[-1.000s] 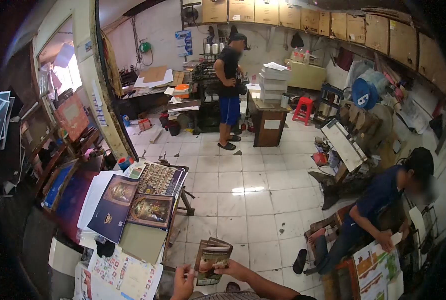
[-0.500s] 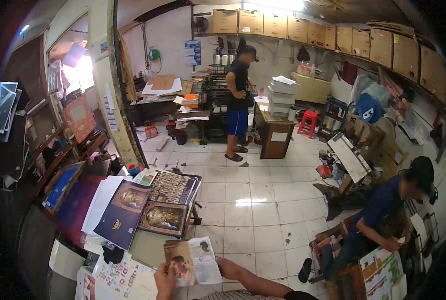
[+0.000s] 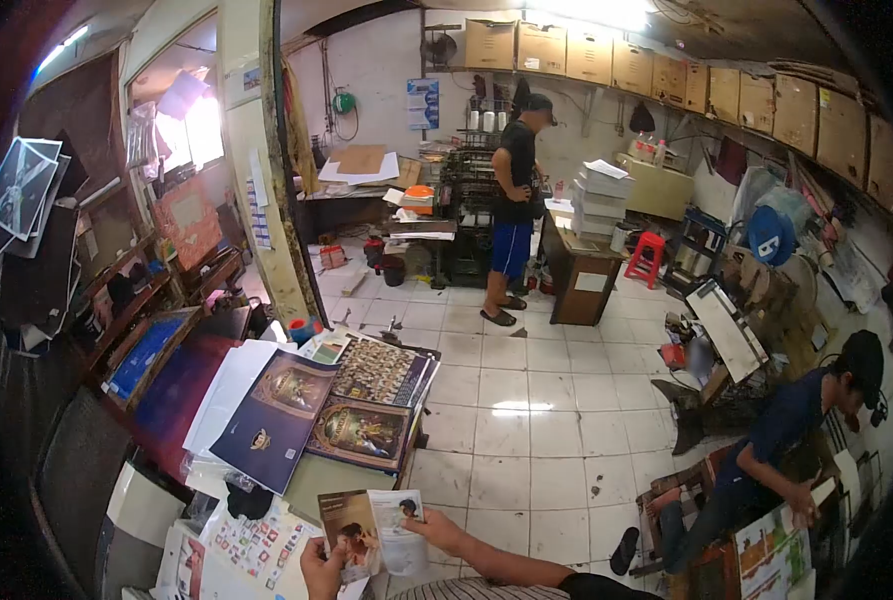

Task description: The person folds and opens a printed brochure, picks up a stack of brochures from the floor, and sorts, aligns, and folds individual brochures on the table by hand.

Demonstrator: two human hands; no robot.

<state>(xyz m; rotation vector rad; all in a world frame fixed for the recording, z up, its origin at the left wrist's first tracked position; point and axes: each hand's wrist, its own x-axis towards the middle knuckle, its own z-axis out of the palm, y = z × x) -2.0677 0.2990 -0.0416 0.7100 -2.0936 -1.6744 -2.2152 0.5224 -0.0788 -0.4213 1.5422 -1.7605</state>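
An open brochure (image 3: 374, 530) with printed photos, brown on its left page and whiter on its right, is held up low in the view in front of my body. My left hand (image 3: 323, 570) is closed on its lower left edge. On the other side, my right hand (image 3: 436, 531) pinches the right page near its outer edge. Just beyond the brochure, dark blue printed covers (image 3: 273, 418) and a sheet of many small portraits (image 3: 376, 372) lie on the table beside my left hand.
A printed sheet (image 3: 256, 545) and a black cloth-like item (image 3: 249, 502) lie at left. One person (image 3: 786, 440) sits at right, handling printed sheets (image 3: 771, 555). Another person (image 3: 514, 190) stands by a machine (image 3: 471, 200). A red stool (image 3: 646, 255) stands farther back.
The view has turned left, shifting the room rightward. My right hand now grips the brochure's right page more visibly, and the brochure has tilted. The seated person's arm has reached farther out.
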